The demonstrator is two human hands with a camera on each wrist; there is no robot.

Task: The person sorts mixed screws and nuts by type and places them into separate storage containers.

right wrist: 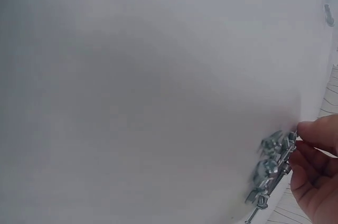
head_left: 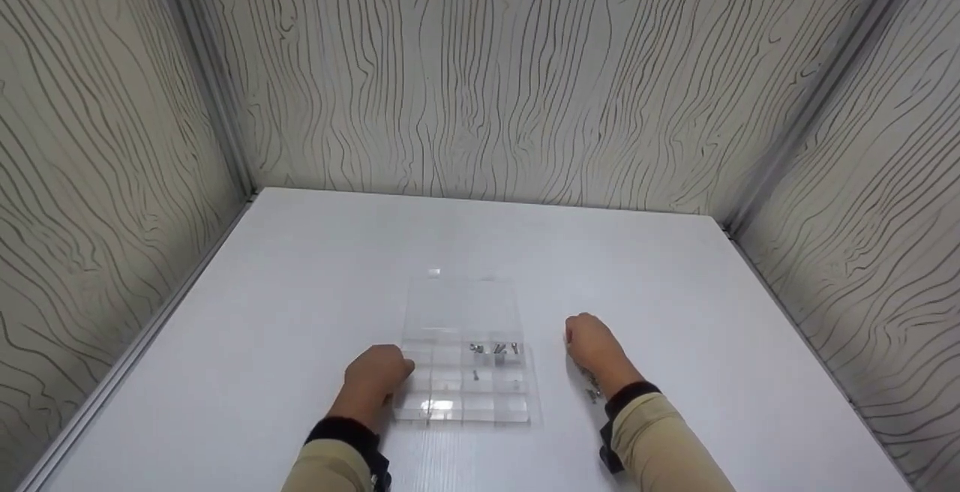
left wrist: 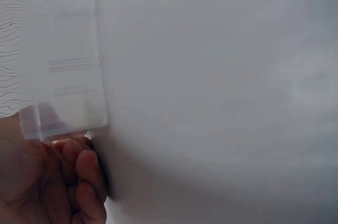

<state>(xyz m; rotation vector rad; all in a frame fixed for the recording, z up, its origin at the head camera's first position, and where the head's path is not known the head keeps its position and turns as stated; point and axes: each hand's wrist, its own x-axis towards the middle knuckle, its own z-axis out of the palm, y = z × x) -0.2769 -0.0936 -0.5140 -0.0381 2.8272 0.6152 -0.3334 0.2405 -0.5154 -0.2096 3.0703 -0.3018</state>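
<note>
in the head view a clear plastic box (head_left: pixel 463 372) with small compartments lies on a white table (head_left: pixel 300 312), its lid open and lying flat beyond it. a few screws (head_left: pixel 495 349) sit in a compartment on the box's right side, toward the lid, and one more lies nearer the middle. the left hand (head_left: pixel 377 376) rests against the left edge of the box, fingers curled against its side. the right hand (head_left: pixel 592 346) rests on the table to the right of the box, apart from it, fingers bent downward; what they hold cannot be told from here. a small heap of bolts (head_left: pixel 592 388) lies on the table just beside the right wrist. both arms wear beige sleeves with dark cuffs. wood-grain panels wall in the table on three sides.

in the left wrist view the left hand (left wrist: pixel 58 182) has its fingers (left wrist: pixel 87 168) curled under a corner of the clear box (left wrist: pixel 63 76), touching the plastic at its rim. the table fills the rest of the picture.

in the right wrist view the right hand (right wrist: pixel 317 171) sits at the lower right, its fingertips (right wrist: pixel 314 131) narrowed together and touching the heap of bolts (right wrist: pixel 272 168) on the table. whether they truly pinch one cannot be told. a single screw (right wrist: pixel 328 15) lies far off at the upper right edge.
</note>
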